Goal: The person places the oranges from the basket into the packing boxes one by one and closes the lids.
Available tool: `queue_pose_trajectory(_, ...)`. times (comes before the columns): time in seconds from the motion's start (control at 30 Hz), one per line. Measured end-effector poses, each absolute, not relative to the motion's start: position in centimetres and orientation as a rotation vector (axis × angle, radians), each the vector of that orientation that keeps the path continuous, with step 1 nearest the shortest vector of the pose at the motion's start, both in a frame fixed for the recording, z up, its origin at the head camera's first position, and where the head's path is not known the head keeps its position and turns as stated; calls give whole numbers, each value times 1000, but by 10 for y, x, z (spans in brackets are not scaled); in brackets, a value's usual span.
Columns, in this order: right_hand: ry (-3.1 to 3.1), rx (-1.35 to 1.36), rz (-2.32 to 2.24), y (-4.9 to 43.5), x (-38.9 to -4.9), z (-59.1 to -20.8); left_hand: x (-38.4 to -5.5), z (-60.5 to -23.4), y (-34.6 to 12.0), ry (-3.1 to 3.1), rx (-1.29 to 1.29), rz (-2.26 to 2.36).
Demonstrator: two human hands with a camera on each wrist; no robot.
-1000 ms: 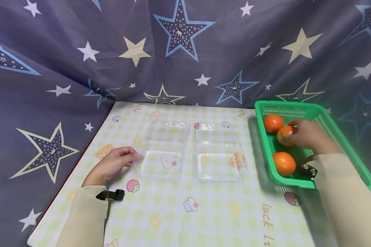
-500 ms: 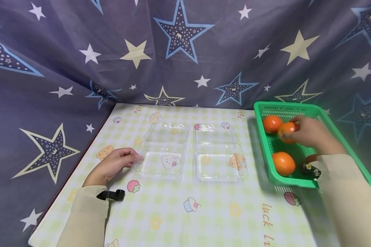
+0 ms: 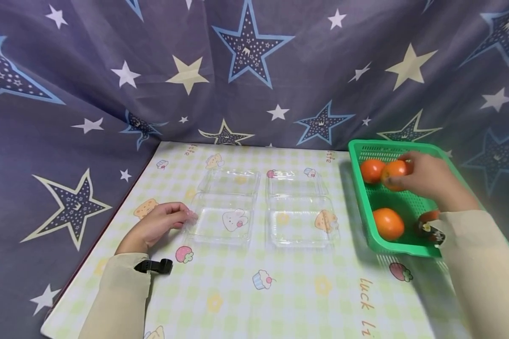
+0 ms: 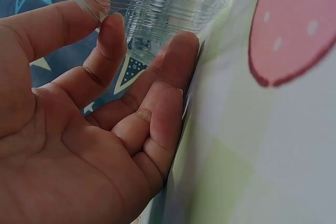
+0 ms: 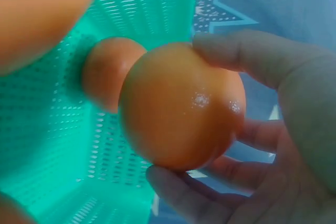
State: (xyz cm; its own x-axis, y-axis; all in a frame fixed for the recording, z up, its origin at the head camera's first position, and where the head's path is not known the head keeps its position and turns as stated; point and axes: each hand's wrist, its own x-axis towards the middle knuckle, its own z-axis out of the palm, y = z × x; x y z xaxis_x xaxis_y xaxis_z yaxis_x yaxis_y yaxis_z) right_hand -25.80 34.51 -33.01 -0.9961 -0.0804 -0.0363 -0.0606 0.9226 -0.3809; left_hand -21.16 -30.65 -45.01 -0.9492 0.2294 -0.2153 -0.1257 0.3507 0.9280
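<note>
My right hand point(image 3: 430, 179) grips a smooth, glossy orange-red tomato point(image 5: 184, 106) between thumb and fingers. In the head view it is inside the green basket point(image 3: 362, 207), overlapping a second tomato point(image 3: 371, 171) at the back left. Another tomato point(image 3: 388, 224) lies near the basket's front, and one more point(image 3: 429, 216) is partly hidden by my right wrist. My left hand point(image 3: 157, 223) pinches the left edge of a clear plastic clamshell box point(image 3: 220, 223), which lies opened flat. In the left wrist view, thumb and forefinger point(image 4: 110, 32) meet at its ridged rim.
A second clear clamshell box point(image 3: 301, 226), also opened, lies right beside the first. Both are on a table with a green checked cloth point(image 3: 297, 301). A dark star-patterned curtain point(image 3: 246, 108) hangs right behind the table. The basket's raised walls surround the tomatoes.
My right hand and the gripped tomato have shifted slightly up and to the right within the basket. My left hand stays at the box edge.
</note>
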Motion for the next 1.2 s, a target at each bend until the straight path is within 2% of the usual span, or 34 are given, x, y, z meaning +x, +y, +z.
queue_pose_trajectory(0.57,3080,-177,-577,296,-243,-283,-213,-449,-308,2286,100,1630)
queue_pose_trajectory(0.77,3104,-220,-580,283,-239,-278,-213,-450,-305,2326,107,1585)
queue_pose_trajectory(1.2,3117,-346,-615,251,-235,-280,-204,-428,-285,2713,55,1135)
